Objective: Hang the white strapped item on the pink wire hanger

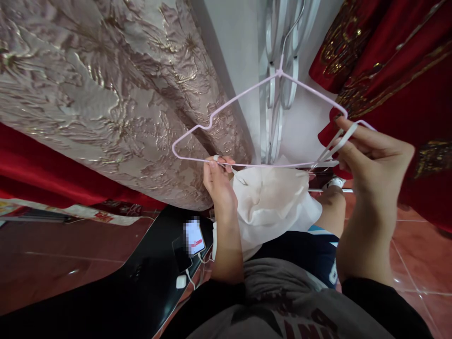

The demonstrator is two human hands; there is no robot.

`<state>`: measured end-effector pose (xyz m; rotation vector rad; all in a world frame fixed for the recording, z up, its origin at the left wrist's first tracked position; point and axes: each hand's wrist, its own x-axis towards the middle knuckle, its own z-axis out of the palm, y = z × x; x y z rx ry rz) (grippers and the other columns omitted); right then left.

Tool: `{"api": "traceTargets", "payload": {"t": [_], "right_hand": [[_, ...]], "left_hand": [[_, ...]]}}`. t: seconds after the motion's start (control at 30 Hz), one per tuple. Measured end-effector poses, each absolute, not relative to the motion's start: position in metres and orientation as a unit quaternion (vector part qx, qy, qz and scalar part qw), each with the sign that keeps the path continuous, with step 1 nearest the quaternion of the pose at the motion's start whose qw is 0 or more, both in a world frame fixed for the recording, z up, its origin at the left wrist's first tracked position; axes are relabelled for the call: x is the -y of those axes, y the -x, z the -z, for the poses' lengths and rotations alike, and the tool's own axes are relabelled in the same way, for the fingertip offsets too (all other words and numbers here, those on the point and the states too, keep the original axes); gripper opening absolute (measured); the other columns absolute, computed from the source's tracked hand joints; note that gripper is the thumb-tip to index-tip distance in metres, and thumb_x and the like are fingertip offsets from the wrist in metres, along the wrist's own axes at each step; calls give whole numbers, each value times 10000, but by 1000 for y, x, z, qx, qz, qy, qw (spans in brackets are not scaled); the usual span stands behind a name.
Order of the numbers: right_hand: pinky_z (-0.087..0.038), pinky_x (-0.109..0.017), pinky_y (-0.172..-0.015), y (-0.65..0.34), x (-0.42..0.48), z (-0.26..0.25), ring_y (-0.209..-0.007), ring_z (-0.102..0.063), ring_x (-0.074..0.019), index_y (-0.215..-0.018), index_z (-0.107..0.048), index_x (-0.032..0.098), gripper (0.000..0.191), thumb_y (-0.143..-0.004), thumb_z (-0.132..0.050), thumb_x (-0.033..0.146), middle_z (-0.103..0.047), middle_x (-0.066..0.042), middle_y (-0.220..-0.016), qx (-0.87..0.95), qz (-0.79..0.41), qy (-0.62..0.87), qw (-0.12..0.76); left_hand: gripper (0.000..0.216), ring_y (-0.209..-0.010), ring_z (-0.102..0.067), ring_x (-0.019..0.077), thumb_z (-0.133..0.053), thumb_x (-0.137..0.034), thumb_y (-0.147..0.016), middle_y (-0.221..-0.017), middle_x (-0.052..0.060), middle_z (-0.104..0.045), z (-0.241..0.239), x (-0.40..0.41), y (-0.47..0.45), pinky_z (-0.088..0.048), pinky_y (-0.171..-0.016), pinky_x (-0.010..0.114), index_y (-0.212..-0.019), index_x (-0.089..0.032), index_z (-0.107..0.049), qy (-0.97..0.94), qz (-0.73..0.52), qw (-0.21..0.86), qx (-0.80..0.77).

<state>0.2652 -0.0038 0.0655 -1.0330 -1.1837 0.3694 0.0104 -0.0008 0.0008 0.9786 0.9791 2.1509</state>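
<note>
A thin pink wire hanger (243,96) is held up in front of me. My left hand (219,181) pinches its bottom bar together with a strap of a white garment (271,202) that droops below the bar. My right hand (370,157) is closed at the hanger's right shoulder, its fingers hooked through another white strap (335,148) stretched from the garment. The garment hangs bunched over my lap between both forearms.
A beige brocade garment with gold flowers (106,89) hangs at left. Red embroidered garments (399,70) hang at right. White hangers (278,52) hang on the wall behind. A phone (195,238) with a charger cable lies on a black surface (141,282) below. The floor is red tile (423,263).
</note>
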Motion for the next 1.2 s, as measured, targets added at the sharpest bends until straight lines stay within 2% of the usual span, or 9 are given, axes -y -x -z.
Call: {"api": "traceTargets", "payload": {"t": [0.17,0.33,0.43,0.6,0.73,0.83,0.97,1.07,1.2], "right_hand": [[-249,-316,-488,-300,-5,-66,-514,-371,-112,-1186,-948,302,270,-931,-913,381,-619,-9,-666,516,-110,474,705],[-217,-302,-497,-327,-2,-53,-510,-373,-97,-934,-964,255,271,-717,-1017,409,-529,15,-565,417,0,516,748],[-209,-309,-505,-322,5,-42,-513,-383,-105,-854,-937,243,259,-686,-989,434,-518,16,-541,378,43,516,768],[-194,-298,-514,-307,3,-24,-512,-384,-99,-938,-943,244,266,-693,-957,347,-599,0,-591,376,34,455,806],[-125,-303,-539,-294,0,-8,-550,-220,-95,-1036,-966,281,239,-814,-924,360,-535,2,-620,357,121,402,835],[-209,-298,-496,-275,8,-2,-565,-286,-103,-1117,-961,331,281,-837,-941,344,-688,-25,-785,339,170,354,855],[-437,-320,-524,-255,25,-10,-603,-566,-157,-998,-948,260,177,-840,-972,336,-780,-46,-786,433,-39,473,766],[-402,-288,-499,-252,30,-19,-538,-527,-126,-949,-927,242,155,-857,-961,362,-715,-5,-668,526,-190,520,646],[-350,-263,-493,-253,32,-17,-558,-551,-124,-999,-896,255,178,-891,-934,391,-688,18,-658,557,-229,519,607]], "left_hand": [[521,-722,-519,140,-833,-707,-1013,-826,-2,-641,0,-3,-7,-496,-748,276,-890,-238,-645,-357,-815,305,-340],[545,-739,-548,148,-854,-743,-976,-833,0,-634,3,-2,-7,-540,-792,292,-902,-240,-657,-357,-802,329,-347],[541,-769,-566,151,-849,-747,-979,-867,5,-636,5,-1,-10,-560,-834,298,-910,-243,-665,-346,-799,337,-357],[547,-764,-555,133,-902,-737,-937,-889,2,-644,7,-1,-12,-530,-779,261,-920,-238,-678,-336,-804,356,-339],[559,-772,-558,142,-870,-759,-952,-883,3,-621,7,0,-13,-533,-779,272,-921,-241,-662,-342,-802,335,-357],[560,-805,-591,170,-818,-783,-982,-856,5,-592,7,1,-15,-559,-818,308,-922,-251,-655,-352,-800,313,-372],[556,-786,-586,164,-823,-782,-977,-879,10,-632,7,3,-18,-563,-830,317,-933,-253,-656,-348,-795,324,-376],[535,-765,-591,154,-807,-762,-997,-891,16,-682,7,4,-19,-566,-832,313,-933,-250,-664,-347,-792,319,-389],[401,-799,-683,159,-789,-605,-1046,-898,28,-742,8,4,-8,-581,-835,312,-918,-236,-697,-355,-796,293,-394]]}}
